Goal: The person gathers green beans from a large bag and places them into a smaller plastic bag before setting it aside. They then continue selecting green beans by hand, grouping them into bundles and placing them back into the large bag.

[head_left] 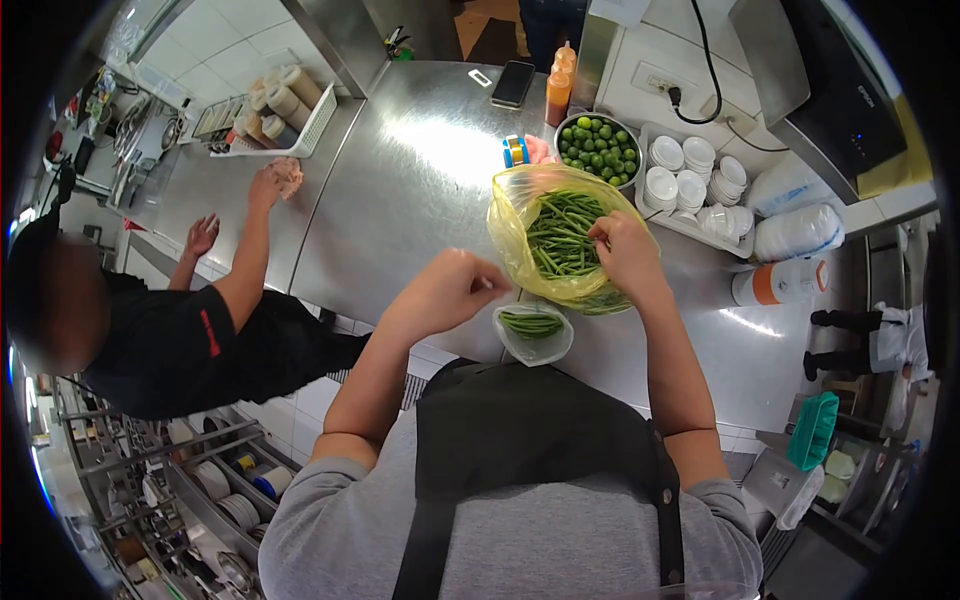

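A yellow plastic bag (507, 232) stands wide open on the steel table, full of loose green beans (565, 228). My right hand (632, 258) reaches over the bag's right side, its fingers closed among the beans at the top. To the left of the bag, my left hand (450, 290) hovers with curled fingers; whatever is in them, if anything, does not show. Just below and between my hands, a small clear plastic bag (540, 352) holds a bunch of green beans (530, 323) near the table's front edge.
Behind the yellow bag are a bowl of limes (598, 150), a tape dispenser (515, 151) and orange squeeze bottles (559, 90). A tray of white cups (690, 180) stands right, a phone (513, 84) at the back. At left, a co-worker's hand (265, 188) touches a pinkish crumpled item.
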Demonstrator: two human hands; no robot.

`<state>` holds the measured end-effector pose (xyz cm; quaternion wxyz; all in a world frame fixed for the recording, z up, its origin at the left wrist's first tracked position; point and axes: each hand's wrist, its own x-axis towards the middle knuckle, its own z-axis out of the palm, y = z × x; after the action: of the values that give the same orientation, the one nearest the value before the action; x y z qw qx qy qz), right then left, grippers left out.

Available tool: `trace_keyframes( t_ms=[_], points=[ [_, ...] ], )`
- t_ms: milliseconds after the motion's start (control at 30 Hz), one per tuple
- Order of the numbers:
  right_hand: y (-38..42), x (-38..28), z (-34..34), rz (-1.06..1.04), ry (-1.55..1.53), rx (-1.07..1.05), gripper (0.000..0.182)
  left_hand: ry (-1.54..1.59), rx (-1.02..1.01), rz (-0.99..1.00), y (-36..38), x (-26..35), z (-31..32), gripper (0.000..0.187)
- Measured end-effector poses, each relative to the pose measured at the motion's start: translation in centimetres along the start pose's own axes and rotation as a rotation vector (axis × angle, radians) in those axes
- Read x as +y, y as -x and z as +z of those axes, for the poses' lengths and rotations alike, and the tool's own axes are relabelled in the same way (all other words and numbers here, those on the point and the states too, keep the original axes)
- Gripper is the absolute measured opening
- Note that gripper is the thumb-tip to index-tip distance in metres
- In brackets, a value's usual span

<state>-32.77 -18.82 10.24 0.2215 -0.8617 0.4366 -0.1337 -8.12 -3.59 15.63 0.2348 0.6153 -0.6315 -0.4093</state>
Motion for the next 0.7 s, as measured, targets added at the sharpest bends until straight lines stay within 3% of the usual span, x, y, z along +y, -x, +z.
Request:
trace_keyframes(
  t_ms=[33,100,133,200,300,467,567,633,700],
  points=[
    [0.1,-0.1,-0.5,-0.062,-0.077,0.038,0.008,-0.007,-0.008,0.004,-0.7,0.9,-0.4,0.016],
    [0.2,-1.2,-1.7,-0.134,-0.110,0.108,0.007,0.049,0.254,0.074,-3.0,2.9,-0.7,0.017],
    [0.3,-2.0,-2.4,-0.211,-0.137,0.173,0.006,0.048,0.247,0.076,-4.4,3.0,-0.4,0.017],
    [0.6,-3.5,-3.6,-0.246,-0.133,0.185,0.008,-0.014,0.392,0.398,-7.1,2.6,0.7,0.018],
    [0.9,-5.6,-4.5,-0.289,-0.147,0.227,0.010,-0.083,0.276,0.361,-8.8,2.3,1.6,0.016],
    [0.9,-5.8,-5.1,-0.204,-0.089,0.293,0.015,0.045,0.321,0.344,-8.5,1.9,1.5,0.015],
    [0.7,-6.2,-5.2,-0.188,-0.163,0.301,0.011,0.160,0.312,0.318,-8.2,1.4,1.1,0.013],
    [0.7,-7.1,-5.1,-0.154,-0.480,0.293,0.008,0.215,0.306,0.310,-8.1,1.1,1.1,0.012],
    [0.5,-7.8,-4.6,-0.146,-0.497,0.318,0.008,0.496,0.170,0.146,-8.2,1.1,1.1,0.009]
  ],
)
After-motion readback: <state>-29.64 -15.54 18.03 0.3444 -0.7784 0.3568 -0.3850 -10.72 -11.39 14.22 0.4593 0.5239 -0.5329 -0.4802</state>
